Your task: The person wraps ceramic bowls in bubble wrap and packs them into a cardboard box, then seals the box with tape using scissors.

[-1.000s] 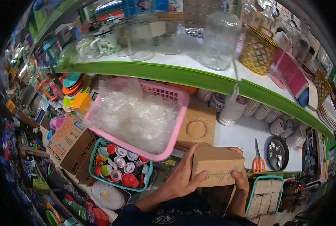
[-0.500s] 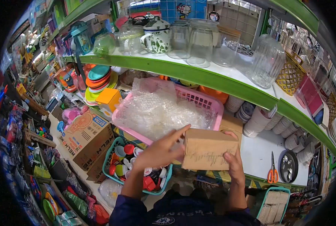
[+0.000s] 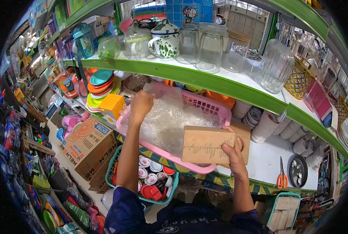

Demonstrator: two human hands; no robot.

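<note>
My right hand (image 3: pixel 235 156) grips a small brown cardboard box (image 3: pixel 205 146) with dark handwriting on its face, over the near right part of a pink plastic basket (image 3: pixel 162 151). Clear bubble wrap (image 3: pixel 166 113) fills the basket. At the basket's far left corner, my left hand (image 3: pixel 141 104) is closed on an edge of the bubble wrap, its fingertips partly hidden.
Glass jars (image 3: pixel 210 52) and an enamel mug (image 3: pixel 164 41) line the green-edged shelf above. Orange scissors (image 3: pixel 282 177) and a round black tray (image 3: pixel 298 171) lie at right. Below stands a teal basket (image 3: pixel 164 201) of small wares, beside a large carton (image 3: pixel 89 142).
My left hand has left the box's side and reached up and left to the bubble wrap. The box in my right hand has shifted slightly left and up.
</note>
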